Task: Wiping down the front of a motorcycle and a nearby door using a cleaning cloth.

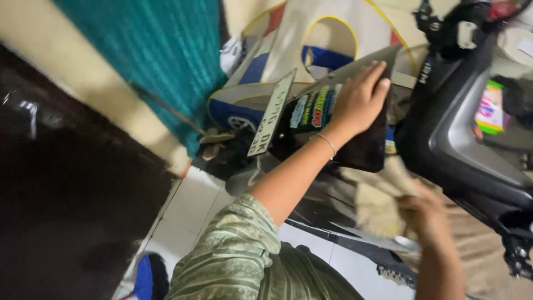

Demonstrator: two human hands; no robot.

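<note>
Left hand (360, 100) lies flat, fingers spread, on black motorbike fender (366, 147) beside number plate (271, 113). Right hand (426, 214), blurred, fingers closed on beige cloth (377, 203) below the fender.

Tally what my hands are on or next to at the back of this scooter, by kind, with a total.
Black rear mudguards under the left hand: 1
Number plates: 1
Beige cloths in the right hand: 1
Thin bracelets on the left wrist: 1
Total: 4
</note>
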